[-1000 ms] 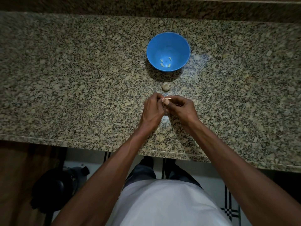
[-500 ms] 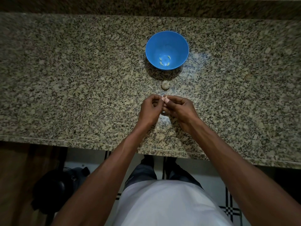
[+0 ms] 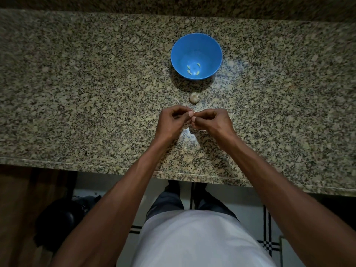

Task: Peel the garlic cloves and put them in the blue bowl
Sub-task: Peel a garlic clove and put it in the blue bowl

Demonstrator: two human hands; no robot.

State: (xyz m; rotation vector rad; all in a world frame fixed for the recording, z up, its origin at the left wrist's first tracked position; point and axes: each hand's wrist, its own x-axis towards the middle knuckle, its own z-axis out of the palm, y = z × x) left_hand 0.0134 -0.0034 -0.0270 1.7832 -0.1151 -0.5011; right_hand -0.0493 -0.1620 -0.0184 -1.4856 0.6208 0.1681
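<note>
A blue bowl [image 3: 196, 45] stands on the granite counter [image 3: 77, 83] with several peeled garlic cloves [image 3: 193, 69] at its bottom. A small garlic bulb [image 3: 194, 97] lies just in front of the bowl. Below it my left hand [image 3: 171, 122] and my right hand [image 3: 212, 121] meet fingertip to fingertip, both pinching a garlic clove that is almost wholly hidden between the fingers. Pale bits of skin [image 3: 186, 128] show under the hands on the counter.
The counter's front edge [image 3: 115, 168] runs below my forearms. A dark round object [image 3: 57, 218] sits on the floor at lower left. A raised granite backsplash [image 3: 173, 6] borders the far side.
My hands have stayed together in the same spot, the fingers shifting slightly on the clove. The strip of skin that stuck out one second ago is no longer seen.
</note>
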